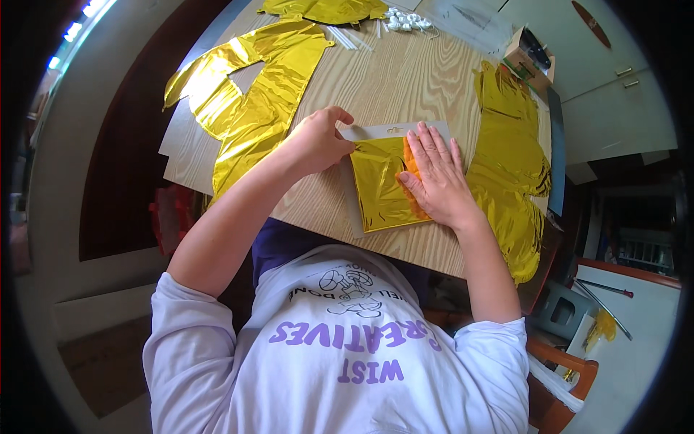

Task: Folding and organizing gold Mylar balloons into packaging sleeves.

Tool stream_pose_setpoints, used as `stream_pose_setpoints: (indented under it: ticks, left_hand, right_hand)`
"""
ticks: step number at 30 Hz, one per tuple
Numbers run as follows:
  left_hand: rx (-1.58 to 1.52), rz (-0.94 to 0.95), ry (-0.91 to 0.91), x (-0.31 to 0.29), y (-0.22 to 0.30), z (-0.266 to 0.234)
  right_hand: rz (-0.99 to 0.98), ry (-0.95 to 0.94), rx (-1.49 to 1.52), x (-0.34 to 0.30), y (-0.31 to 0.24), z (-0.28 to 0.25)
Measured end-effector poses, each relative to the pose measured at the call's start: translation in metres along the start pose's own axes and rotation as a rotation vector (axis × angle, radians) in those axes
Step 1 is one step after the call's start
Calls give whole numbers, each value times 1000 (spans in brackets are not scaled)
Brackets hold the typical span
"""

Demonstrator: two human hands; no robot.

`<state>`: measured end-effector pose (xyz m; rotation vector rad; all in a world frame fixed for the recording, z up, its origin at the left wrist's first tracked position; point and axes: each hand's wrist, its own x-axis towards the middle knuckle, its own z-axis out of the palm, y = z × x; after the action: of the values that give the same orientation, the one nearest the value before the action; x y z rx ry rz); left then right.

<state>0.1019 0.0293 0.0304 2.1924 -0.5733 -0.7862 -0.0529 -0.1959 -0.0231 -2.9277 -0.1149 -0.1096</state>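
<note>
On the wood-grain table (pixel 376 79) in front of me lies a flat grey-white package (pixel 384 131) with a hang hole at its top. A folded square of shiny gold foil (pixel 379 184) fills most of it. My left hand (pixel 322 141) is at the package's upper left corner, its fingers curled and the thumb against the edge. Palm down, my right hand (pixel 439 177) lies flat on the right part of the foil, fingers stretched out. Crumpled orange material (pixel 412 170) shows from beneath the right hand; most of it is hidden.
Flat gold foil balloons lie at the left (pixel 253 94), at the far edge (pixel 325 9) and in a pile at the right (pixel 510 159). White straws (pixel 343 37) and small white bundles (pixel 408 20) sit at the back. A cardboard box (pixel 528 61) stands far right.
</note>
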Motion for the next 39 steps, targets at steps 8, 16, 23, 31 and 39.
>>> stream_pose_setpoints:
  ticks: [8, 16, 23, 31, 39]
  left_hand:
    - [420, 342, 427, -15, -10, 25]
    - [666, 509, 384, -56, -11, 90]
    - [674, 539, 377, -49, -31, 89]
    - [381, 590, 180, -39, -35, 47]
    - [272, 577, 326, -37, -28, 39]
  right_hand:
    - [-3, 7, 1, 1, 0, 0]
    - [-5, 41, -4, -1, -1, 1]
    - [18, 36, -37, -1, -5, 1]
    - [256, 25, -39, -15, -32, 3]
    - [361, 57, -16, -18, -49, 0]
